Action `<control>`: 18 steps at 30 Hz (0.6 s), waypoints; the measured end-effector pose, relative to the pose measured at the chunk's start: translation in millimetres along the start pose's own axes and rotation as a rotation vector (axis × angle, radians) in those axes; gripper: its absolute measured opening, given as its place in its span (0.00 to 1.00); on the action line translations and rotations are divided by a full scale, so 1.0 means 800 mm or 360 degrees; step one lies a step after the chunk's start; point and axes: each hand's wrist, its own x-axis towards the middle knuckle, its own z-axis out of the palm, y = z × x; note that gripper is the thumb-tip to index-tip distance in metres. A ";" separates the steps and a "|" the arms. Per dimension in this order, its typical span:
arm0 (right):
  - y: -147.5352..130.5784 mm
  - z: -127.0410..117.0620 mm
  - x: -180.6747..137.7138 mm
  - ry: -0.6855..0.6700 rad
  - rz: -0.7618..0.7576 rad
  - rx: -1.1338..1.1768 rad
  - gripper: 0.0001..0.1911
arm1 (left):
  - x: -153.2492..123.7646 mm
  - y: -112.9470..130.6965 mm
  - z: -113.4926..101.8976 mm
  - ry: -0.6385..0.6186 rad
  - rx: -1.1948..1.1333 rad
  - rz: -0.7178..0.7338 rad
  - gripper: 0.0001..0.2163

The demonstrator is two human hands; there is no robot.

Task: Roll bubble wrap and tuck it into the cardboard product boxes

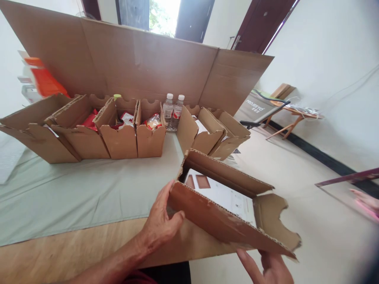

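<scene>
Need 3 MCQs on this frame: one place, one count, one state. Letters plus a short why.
1. Where do the clear plastic water bottles stand?
A. between the row of open brown cardboard boxes and the boxes to its right
B. on the wooden folding table
C. inside the held box

2. How many water bottles show?
A. one
B. two
C. four

3. How is the brown cardboard tray box with the white sheet inside held?
A. flat on the grey-green cloth
B. shut with tape
C. lifted and tilted, the left hand gripping its near wall, the right hand under it

Answers: 1 A, they stand in the gap against the tall cardboard backing. 2 B, two white caps. 3 C, thumb over the wall, the box clear of the table.
</scene>
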 end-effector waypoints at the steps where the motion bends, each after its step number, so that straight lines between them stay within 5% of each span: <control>1: -0.016 0.010 0.009 -0.0003 -0.0027 0.0023 0.24 | -0.001 -0.001 -0.003 0.0073 -0.0021 0.0022 0.33; 7: -0.116 0.080 0.092 -0.0228 -0.0283 0.0373 0.18 | 0.003 -0.006 -0.078 0.0607 -0.0029 0.0148 0.25; 11: -0.154 0.135 0.145 -0.0413 -0.0414 0.0701 0.27 | 0.022 -0.022 -0.130 0.0798 -0.0006 0.0073 0.24; 18: -0.146 0.193 0.147 -0.0548 -0.0236 0.0738 0.22 | 0.025 -0.053 -0.135 0.0909 0.0110 -0.0082 0.30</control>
